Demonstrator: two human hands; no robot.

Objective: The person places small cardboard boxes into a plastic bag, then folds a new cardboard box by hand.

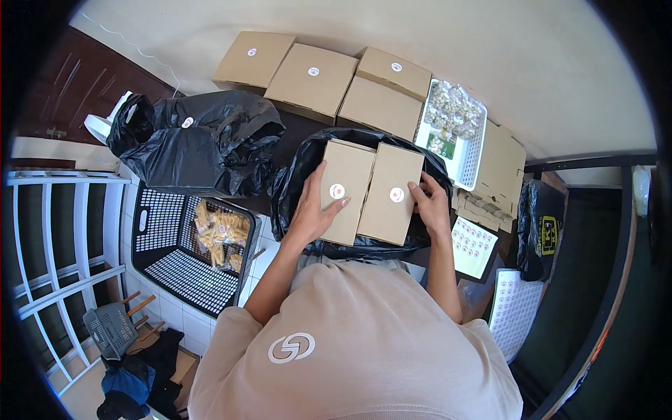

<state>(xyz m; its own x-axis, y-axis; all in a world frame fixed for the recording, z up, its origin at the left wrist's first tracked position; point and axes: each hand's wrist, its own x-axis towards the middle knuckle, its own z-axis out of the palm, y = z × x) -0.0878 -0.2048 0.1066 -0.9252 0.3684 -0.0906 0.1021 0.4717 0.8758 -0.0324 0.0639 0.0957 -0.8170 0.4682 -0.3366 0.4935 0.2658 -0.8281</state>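
Observation:
Two brown cardboard boxes with round stickers, a left box (348,171) and a right box (397,164), lie side by side in an open black plastic bag (302,164). My left hand (313,210) rests with spread fingers on the outer side of the left box, its thumb on top near the sticker. On the far side, my right hand (430,203) touches the outer edge of the right box, fingers bent over its rim. The bag's edge bunches around both boxes and behind my hands.
More boxes (313,78) line the wall. A filled black bag (203,143) sits left, above a black crate (187,278) with packed snacks. At right are a white basket (473,150), flat cardboard (501,168) and sticker sheets (473,246).

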